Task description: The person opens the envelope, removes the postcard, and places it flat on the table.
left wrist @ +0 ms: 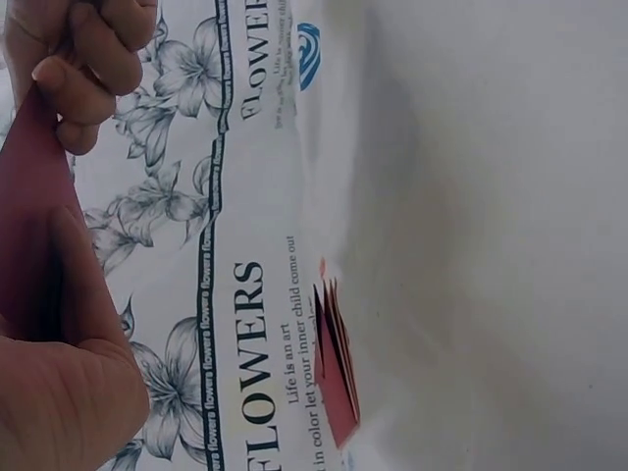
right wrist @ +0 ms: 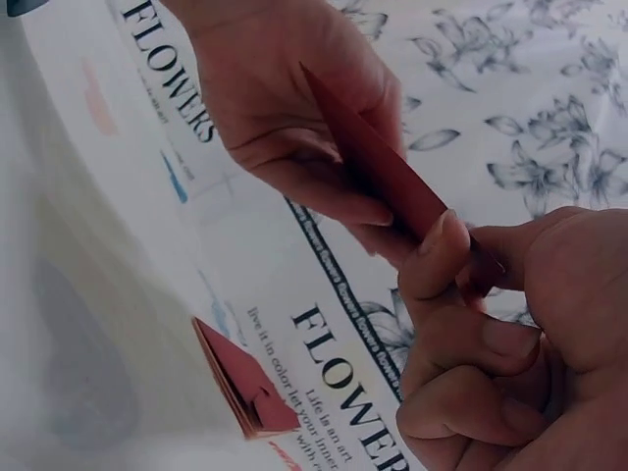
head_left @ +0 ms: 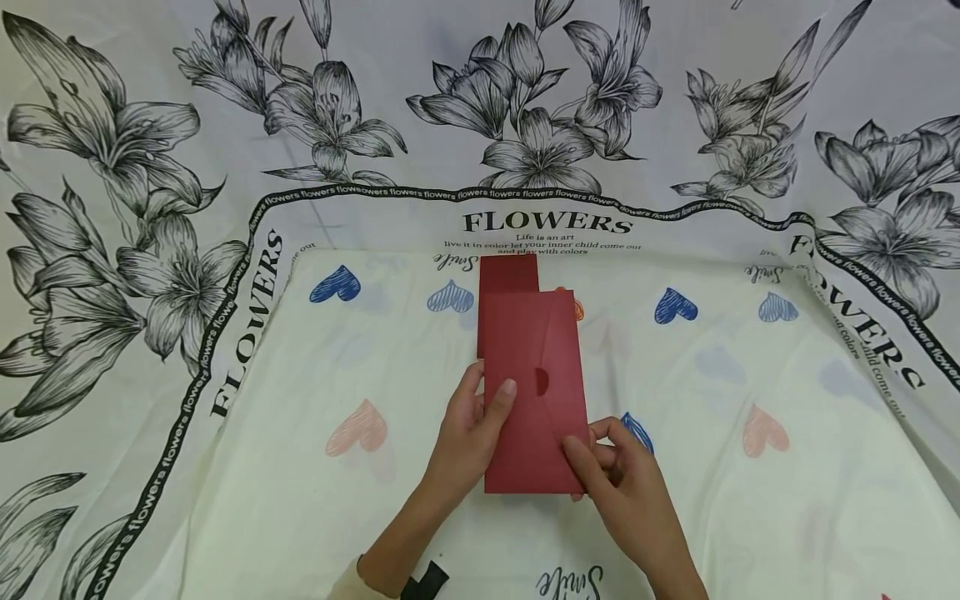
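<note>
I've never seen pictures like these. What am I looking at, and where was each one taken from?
There's no machine here, just a person. Their left hand and right hand grip a red envelope by its sides, above a white patterned cloth. The wide picture comes from a camera worn on the head, looking forward and down. The other two come from cameras worn on the left and right wrists, so the hands look close. Beyond the envelope, a small red pile lies on the cloth, apparently more envelopes.
</note>
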The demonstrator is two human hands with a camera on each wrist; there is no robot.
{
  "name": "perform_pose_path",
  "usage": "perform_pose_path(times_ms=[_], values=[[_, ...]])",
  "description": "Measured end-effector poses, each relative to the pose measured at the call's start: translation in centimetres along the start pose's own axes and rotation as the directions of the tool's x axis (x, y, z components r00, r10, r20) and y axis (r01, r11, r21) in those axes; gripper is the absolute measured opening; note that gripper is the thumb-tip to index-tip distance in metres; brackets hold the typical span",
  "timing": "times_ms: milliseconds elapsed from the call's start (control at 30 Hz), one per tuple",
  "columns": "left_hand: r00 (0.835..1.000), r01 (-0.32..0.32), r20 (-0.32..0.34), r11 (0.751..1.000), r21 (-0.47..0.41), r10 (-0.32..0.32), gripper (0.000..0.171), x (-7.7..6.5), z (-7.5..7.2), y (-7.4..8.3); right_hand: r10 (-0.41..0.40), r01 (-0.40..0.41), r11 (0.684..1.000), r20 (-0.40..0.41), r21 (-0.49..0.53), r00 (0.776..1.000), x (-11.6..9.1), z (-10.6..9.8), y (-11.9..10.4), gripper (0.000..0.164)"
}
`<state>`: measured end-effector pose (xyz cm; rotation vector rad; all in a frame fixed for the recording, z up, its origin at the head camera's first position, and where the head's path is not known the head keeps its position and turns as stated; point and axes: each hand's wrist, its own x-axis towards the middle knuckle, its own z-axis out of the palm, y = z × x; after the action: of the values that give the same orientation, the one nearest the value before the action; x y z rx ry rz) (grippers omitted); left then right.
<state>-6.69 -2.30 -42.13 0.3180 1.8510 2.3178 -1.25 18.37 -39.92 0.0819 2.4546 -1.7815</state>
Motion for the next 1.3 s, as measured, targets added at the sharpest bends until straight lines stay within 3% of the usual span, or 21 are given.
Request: perform_pose_path(times_ms=[67, 167, 233, 367, 533, 700, 967, 1300], values=[[1.000, -0.005, 0.003, 1.000, 0.000, 0.005, 0.040, 0.0, 0.0, -0.1, 0.001, -0.002, 0.999, -0.024, -0.032, 1.000, -0.3, 0.2, 0.2, 0.028], [1.000, -0.008, 0.002, 1.000, 0.013, 0.008, 0.040, -0.1, 0.1, -0.1, -0.082, 0.066, 0.987, -0.105, -0.146, 0.991, -0.7, 0.3, 0.6, 0.022], [1.000, -0.009, -0.005, 0.999, 0.045, 0.009, 0.040, -0.1, 0.3, -0.2, -0.156, 0.111, 0.964, -0.175, -0.240, 0.972, -0.7, 0.4, 0.9, 0.024], [1.000, -0.022, -0.018, 0.991, 0.133, 0.025, 0.039, -0.4, 0.8, -0.4, -0.252, 0.136, 0.913, -0.269, -0.384, 0.930, -0.6, 0.7, 1.1, 0.053], [0.996, -0.084, 0.003, 0.965, 0.250, 0.086, 0.039, -0.8, 1.5, -0.5, -0.345, 0.169, 0.850, -0.286, -0.498, 0.894, -0.3, 1.3, 0.9, 0.077], [0.993, -0.121, 0.026, 0.941, 0.316, 0.118, 0.038, -1.2, 2.2, -0.4, -0.411, 0.194, 0.798, -0.279, -0.571, 0.868, -0.2, 1.6, 0.8, 0.083], [0.991, -0.130, 0.049, 0.940, 0.315, 0.121, 0.040, -1.3, 2.4, -0.3, -0.397, 0.150, 0.770, -0.282, -0.620, 0.873, -0.2, 1.7, 0.9, 0.075], [0.994, -0.109, 0.048, 0.947, 0.302, 0.099, 0.041, -1.5, 2.3, -0.4, -0.330, 0.113, 0.808, -0.285, -0.578, 0.900, -0.8, 1.4, 0.9, 0.059]])
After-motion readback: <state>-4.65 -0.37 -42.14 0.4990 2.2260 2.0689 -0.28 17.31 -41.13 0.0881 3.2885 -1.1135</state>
